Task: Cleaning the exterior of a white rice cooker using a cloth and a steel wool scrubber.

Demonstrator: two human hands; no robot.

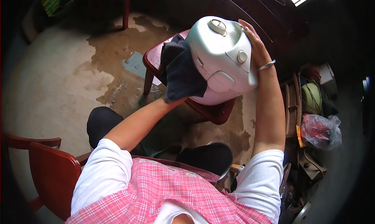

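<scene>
A white rice cooker (218, 60) rests tilted on a dark red wooden stool (215, 117). Its rounded lid, with a steam vent and a button, faces up toward me. My right hand (253, 39) grips its far right rim, fingers over the edge, with a bangle at the wrist. On the near left side, a dark blue cloth (184, 69) lies against the cooker's body. My left hand (176, 101) is in that cloth, which covers all but the wrist and a bit of the hand, so its fingers are hidden.
Wet patches (117, 48) spread over the concrete floor around the stool. A red wooden chair (54, 177) stands at my left, another piece of red furniture (126, 10) at the back. To the right are a clear plastic bag (320, 131), a pale green round object (311, 98) and other clutter.
</scene>
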